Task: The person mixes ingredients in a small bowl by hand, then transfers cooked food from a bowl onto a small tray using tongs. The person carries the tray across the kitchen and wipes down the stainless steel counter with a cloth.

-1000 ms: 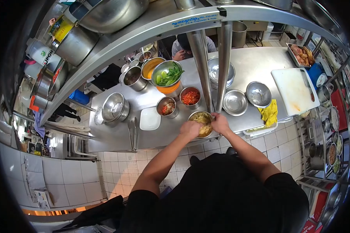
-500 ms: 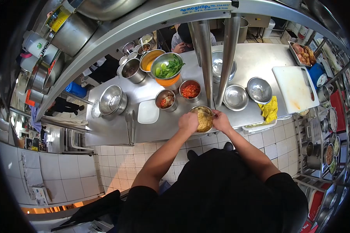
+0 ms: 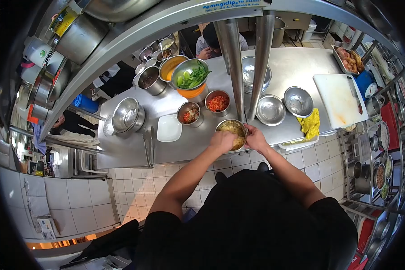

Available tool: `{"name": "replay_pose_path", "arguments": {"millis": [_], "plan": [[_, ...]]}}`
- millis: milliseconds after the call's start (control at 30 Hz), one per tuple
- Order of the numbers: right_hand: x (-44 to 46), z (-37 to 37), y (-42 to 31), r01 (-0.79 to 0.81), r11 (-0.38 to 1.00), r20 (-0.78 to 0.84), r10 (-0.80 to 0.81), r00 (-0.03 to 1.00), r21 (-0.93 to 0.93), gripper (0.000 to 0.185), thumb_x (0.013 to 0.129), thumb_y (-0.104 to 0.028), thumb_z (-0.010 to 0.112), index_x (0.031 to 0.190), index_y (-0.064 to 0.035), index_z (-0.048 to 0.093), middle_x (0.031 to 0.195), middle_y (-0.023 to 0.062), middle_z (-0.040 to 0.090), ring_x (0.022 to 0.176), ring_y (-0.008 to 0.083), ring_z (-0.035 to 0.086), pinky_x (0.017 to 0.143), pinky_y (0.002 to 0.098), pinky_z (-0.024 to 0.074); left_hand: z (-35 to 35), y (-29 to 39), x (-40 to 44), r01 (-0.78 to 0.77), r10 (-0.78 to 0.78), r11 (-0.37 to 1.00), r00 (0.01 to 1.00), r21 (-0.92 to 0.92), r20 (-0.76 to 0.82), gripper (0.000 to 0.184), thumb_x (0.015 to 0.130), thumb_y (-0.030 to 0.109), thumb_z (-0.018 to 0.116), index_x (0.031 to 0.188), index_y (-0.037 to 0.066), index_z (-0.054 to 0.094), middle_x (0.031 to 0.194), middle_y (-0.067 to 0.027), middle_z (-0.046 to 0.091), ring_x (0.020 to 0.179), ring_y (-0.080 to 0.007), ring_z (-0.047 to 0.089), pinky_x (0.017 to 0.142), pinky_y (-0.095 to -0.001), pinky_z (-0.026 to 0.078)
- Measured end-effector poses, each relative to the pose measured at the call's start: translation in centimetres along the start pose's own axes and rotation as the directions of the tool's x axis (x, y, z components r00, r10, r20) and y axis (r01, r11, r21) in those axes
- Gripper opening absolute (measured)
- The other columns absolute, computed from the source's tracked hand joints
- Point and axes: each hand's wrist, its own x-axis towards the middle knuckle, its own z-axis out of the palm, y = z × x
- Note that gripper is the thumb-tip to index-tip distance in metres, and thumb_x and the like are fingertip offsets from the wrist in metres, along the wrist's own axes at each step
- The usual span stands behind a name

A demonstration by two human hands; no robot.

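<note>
A metal bowl of yellowish-brown food (image 3: 237, 140) stands at the near edge of the steel table. My left hand (image 3: 224, 141) reaches over its left side, with the fingers down in the food and mostly hidden. On the right side of the rim, my right hand (image 3: 256, 137) is closed around the bowl's edge. Just behind are a pot of chopped red pieces (image 3: 218, 103) and a pot of red and pale chopped food (image 3: 189, 114). A square white plate (image 3: 169, 128) lies to the left, beside metal tongs (image 3: 149, 146).
Steel posts (image 3: 260, 67) rise behind the bowl under an overhead shelf. Right of them are metal bowls (image 3: 271, 110), a yellow cloth (image 3: 309, 123) and a cutting board (image 3: 339, 100) with a knife. Greens (image 3: 192, 76) fill a bowl further back. A person (image 3: 209, 42) is across the table.
My left hand has dipped from the bowl's left rim back into the food. My right hand stays at the right rim. The whole view has shifted slightly.
</note>
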Motion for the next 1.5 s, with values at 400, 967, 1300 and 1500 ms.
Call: {"name": "replay_pose_path", "arguments": {"millis": [400, 967, 1300, 1500], "plan": [[-0.2, -0.6, -0.6, 0.063, 0.855, -0.073, -0.118, 0.990, -0.515, 0.052, 0.074, -0.014, 0.047, 0.125, -0.0086, 0.046, 0.102, 0.0275, 0.056, 0.097, 0.0378, 0.054, 0.086, 0.0407, 0.0425, -0.6, -0.1, 0.4, 0.186, -0.185, 0.982, 0.982, 0.020, -0.040, 0.023, 0.068, 0.011, 0.054, 0.088, 0.012, 0.066, 0.088, -0.0158, 0.063, 0.081, -0.0305, 0.062, 0.068, -0.0414, 0.050], [0.6, 0.3, 0.1, 0.159, 0.812, -0.068, -0.237, 0.969, -0.562, 0.047, 0.077, -0.011, 0.042, 0.124, -0.0099, 0.047, 0.092, 0.0247, 0.059, 0.086, 0.0400, 0.057, 0.080, 0.0454, 0.0442, -0.7, 0.7, 0.7, 0.037, -0.041, 0.999, 0.964, -0.018, -0.264, 0.015, 0.072, 0.011, 0.051, 0.081, 0.010, 0.063, 0.090, -0.0109, 0.061, 0.078, -0.0320, 0.061, 0.066, -0.0420, 0.049], [0.3, 0.0, -0.6, 0.222, 0.761, -0.059, -0.323, 0.945, -0.610, 0.048, 0.076, -0.009, 0.043, 0.123, -0.0110, 0.048, 0.086, 0.0250, 0.060, 0.079, 0.0406, 0.058, 0.074, 0.0467, 0.0459, -3.8, 0.4, -2.7, 0.033, -0.043, 0.996, 0.991, 0.079, 0.130, 0.016, 0.071, 0.014, 0.056, 0.084, 0.012, 0.064, 0.088, -0.0122, 0.062, 0.082, -0.0317, 0.060, 0.069, -0.0423, 0.049], [0.0, 0.0, -0.6, 0.207, 0.772, -0.035, -0.284, 0.958, -0.601, 0.053, 0.074, -0.009, 0.044, 0.126, -0.0136, 0.045, 0.084, 0.0246, 0.060, 0.079, 0.0397, 0.058, 0.076, 0.0463, 0.0456, -1.4, 0.3, -0.7, 0.042, -0.042, 0.999, 0.999, 0.011, -0.026, 0.017, 0.072, 0.012, 0.053, 0.087, 0.012, 0.062, 0.085, -0.0135, 0.063, 0.079, -0.0333, 0.061, 0.067, -0.0434, 0.049]]}}
